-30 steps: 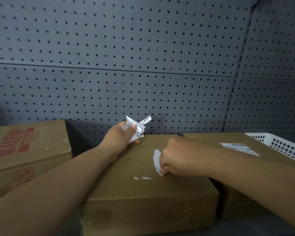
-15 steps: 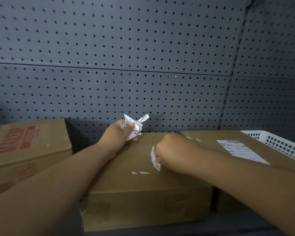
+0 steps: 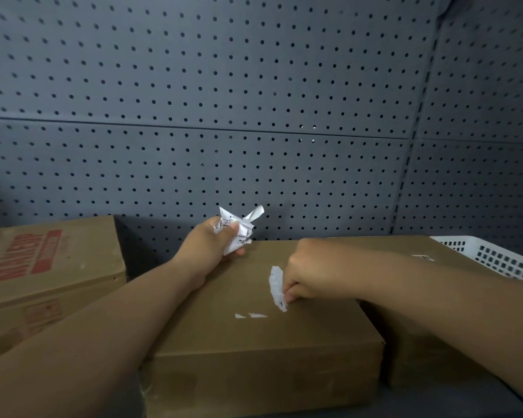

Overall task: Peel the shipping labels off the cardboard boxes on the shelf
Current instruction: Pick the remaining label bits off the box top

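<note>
Across the upper frame ran dark grey perforated wall panels. At centre, the right hand pinched a torn white label strip on the plain brown cardboard box; the left hand clutched crumpled white label paper near its far edge.

**Single head-worn view**

Worn on the head, facing forward and slightly down into the shelf bay. Wide-angle, bowing the grey perforated metal back panel across the upper half. Close in: centred near the torn white label strip on the plain brown cardboard box, near enough to show print on the crumpled white paper label. Framed below by forearms reaching the left hand and right hand.
</note>
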{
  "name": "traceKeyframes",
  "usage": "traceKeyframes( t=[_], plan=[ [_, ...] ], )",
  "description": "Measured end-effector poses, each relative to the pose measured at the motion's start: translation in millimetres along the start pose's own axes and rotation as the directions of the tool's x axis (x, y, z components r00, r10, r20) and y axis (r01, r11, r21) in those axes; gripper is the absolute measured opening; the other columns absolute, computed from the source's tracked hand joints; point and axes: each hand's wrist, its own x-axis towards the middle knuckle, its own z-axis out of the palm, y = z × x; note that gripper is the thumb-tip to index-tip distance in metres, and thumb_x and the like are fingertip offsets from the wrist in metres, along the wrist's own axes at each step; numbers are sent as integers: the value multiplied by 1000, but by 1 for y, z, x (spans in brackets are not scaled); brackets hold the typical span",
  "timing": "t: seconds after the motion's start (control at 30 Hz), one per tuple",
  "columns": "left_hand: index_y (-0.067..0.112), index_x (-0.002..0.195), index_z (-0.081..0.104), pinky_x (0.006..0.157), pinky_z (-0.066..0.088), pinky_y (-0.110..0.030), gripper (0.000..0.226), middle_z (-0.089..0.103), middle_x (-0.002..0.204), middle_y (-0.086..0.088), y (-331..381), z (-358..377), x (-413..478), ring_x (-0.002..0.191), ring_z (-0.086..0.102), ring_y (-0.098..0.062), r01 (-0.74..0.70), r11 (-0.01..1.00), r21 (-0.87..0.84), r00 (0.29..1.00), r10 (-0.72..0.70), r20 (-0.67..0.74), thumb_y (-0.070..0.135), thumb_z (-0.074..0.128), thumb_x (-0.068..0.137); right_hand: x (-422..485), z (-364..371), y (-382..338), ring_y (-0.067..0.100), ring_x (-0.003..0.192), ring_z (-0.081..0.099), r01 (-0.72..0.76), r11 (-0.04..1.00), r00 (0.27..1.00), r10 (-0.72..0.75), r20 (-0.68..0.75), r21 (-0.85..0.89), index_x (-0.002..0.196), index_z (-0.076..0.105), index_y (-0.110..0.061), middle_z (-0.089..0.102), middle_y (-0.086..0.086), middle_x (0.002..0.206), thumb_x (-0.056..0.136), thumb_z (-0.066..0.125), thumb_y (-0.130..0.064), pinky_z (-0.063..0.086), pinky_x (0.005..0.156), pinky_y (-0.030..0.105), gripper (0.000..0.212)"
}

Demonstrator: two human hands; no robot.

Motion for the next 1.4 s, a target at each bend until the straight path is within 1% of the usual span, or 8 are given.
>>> traceKeyframes(
  t=[0.07,0.23,0.4,0.57,0.77,0.9,1.07,1.4],
  plan=[
    [18,102,61,73,53,-25,16,72,93,0,0,0,0,78,71,-14,-3,1000,-8,1000,3,2,28,48,99,2,2,-1,12,66,51,7,999,1000,-7,2,-35,95,72,-13,68,4,81,95,49,-34,34,54,24,31],
    [22,100,60,83,54,-32,14,72,94,1,-1,2,2,82,71,-17,-5,1000,0,1000,5,3,29,48,99,1,6,0,18,75,60,25,1000,1000,-26,-6,-12,95,71,-11,69,5,85,97,45,-32,40,62,26,34],
    [22,101,60,84,54,-34,14,72,96,0,-2,1,2,82,71,-19,-10,1000,-15,1000,10,16,28,48,99,-2,9,-2,21,78,59,48,996,999,-49,-9,-72,95,70,-8,67,9,85,99,39,-24,30,54,26,35],
    [20,104,61,82,55,-31,15,71,96,1,-1,1,1,81,71,-18,-6,1000,-30,1000,6,20,27,48,99,4,13,-4,21,71,55,13,999,1000,-14,-18,-49,84,66,-4,63,10,80,95,43,-15,37,60,30,28],
    [20,99,61,89,54,-37,14,72,92,1,-2,1,3,84,71,-20,17,998,-64,1000,-16,6,28,49,99,0,2,17,2,90,64,-5,973,1000,7,-7,231,98,75,-20,72,-11,98,91,58,-32,47,89,25,22],
    [22,98,61,90,54,-38,14,72,92,1,-2,0,3,85,71,-20,8,998,-60,1000,-7,3,28,49,99,-6,2,20,1,99,59,35,993,999,-38,23,114,111,70,-24,69,-14,109,94,52,-35,38,87,10,27],
    [21,99,61,88,54,-36,14,73,91,0,-1,1,2,83,71,-19,8,998,-58,1000,-8,7,28,49,99,1,9,18,14,102,60,46,999,998,-44,41,-30,112,69,-21,70,-2,107,96,46,-36,46,89,34,31],
    [19,101,61,85,55,-33,16,72,95,-1,-1,1,2,80,71,-18,8,999,-40,1000,-8,10,27,48,99,-2,19,14,20,90,63,58,988,998,-60,-9,-146,104,68,-13,68,3,98,100,36,-36,50,78,37,39]
  ],
)
